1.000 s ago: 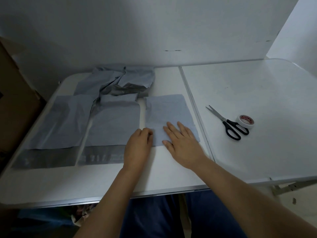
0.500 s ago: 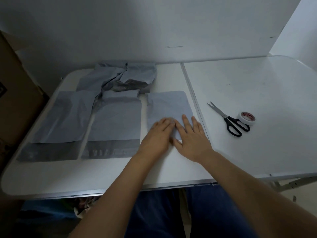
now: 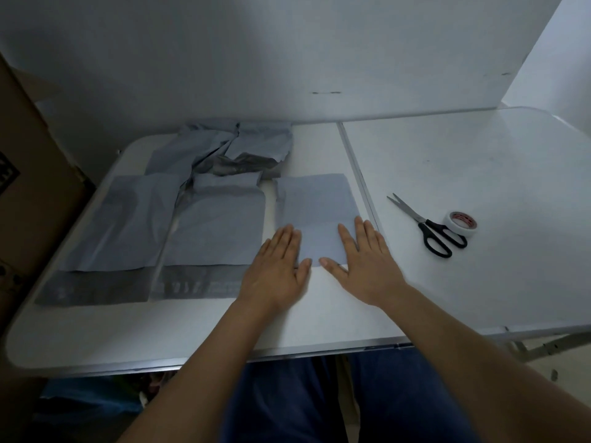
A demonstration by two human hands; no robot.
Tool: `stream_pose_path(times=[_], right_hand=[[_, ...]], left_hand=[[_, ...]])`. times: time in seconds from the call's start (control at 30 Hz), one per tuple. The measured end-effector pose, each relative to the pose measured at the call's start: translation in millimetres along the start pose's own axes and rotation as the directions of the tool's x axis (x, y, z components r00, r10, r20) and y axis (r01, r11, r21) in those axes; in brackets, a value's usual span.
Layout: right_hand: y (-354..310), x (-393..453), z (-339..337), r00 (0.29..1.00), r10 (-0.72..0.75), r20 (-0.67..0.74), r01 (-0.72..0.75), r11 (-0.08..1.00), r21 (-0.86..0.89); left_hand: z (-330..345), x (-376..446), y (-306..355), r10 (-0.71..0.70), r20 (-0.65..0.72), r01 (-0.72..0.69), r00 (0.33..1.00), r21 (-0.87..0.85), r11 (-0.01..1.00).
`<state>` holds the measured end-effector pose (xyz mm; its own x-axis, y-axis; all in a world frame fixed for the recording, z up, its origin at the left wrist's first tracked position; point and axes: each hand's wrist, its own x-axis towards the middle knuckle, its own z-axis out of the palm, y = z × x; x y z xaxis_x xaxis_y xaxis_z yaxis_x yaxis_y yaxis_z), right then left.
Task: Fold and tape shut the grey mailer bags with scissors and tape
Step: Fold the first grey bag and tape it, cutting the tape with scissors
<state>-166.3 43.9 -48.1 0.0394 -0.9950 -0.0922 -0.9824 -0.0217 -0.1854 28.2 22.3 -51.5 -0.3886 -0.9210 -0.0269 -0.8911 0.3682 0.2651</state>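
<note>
Grey folded mailer bag (image 3: 315, 215) flat on table (image 3: 479, 174), near centre seam
Left hand (image 3: 276, 270) and right hand (image 3: 367, 263) press near edge, fingers straight, grasping nothing; film likely thin, limp, slippery: pinch at corners

White folding surface (image 3: 463, 161) split by a centre seam, white wall (image 3: 256, 52) right behind it — brown cardboard box (image 3: 28, 187) standing at the left edge, metal leg brace (image 3: 543, 348) showing under the right corner.

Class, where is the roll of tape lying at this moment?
In the head view, the roll of tape lies on the right half of the table, touching the handles of the scissors, right of both hands.
</note>
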Motion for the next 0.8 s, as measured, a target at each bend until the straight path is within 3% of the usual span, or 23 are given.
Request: stream_pose_path(times=[0.13, 0.2, 0.3, 0.4, 0.57, 0.73, 0.8], right_hand=[[5, -3, -5, 0.998, 0.061, 0.026, -0.060, 0.997, -0.043], [2, -1, -9, 0.995, 0.083, -0.053, -0.083, 0.997, -0.004], [-13, 13, -18, 0.977, -0.078, -0.199, 0.082, 0.997, 0.012], [-28, 27, -11, 0.965, -0.222, -0.142, 0.217, 0.975, -0.053], [-16, 31, 8, 0.989, -0.108, -0.104, 0.103, 0.993, -0.055], [-18, 31, 10, 0.988, -0.080, -0.135, 0.076, 0.997, -0.033], [-17, 31, 10, 0.989, -0.078, -0.124, 0.073, 0.996, -0.042]], left_hand=[[-1, 1, 0, 0.004, 0.000, -0.004, 1.000, 0.001, 1.000], [-2, 0, 1, 0.005, -0.001, -0.005, 1.000, -0.001, 1.000], [-2, -1, 2, 0.011, -0.001, -0.011, 1.000, -0.006, 1.000], [-2, -2, 3, 0.008, -0.004, -0.008, 1.000, 0.006, 1.000], [-4, -3, 3, -0.007, 0.012, 0.007, 1.000, 0.038, 0.999], [-21, -3, -1, -0.137, 0.128, 0.130, 0.982, 0.068, 0.989], [-36, 10, 4, -0.074, 0.120, 0.066, 0.990, 0.074, 0.995]])
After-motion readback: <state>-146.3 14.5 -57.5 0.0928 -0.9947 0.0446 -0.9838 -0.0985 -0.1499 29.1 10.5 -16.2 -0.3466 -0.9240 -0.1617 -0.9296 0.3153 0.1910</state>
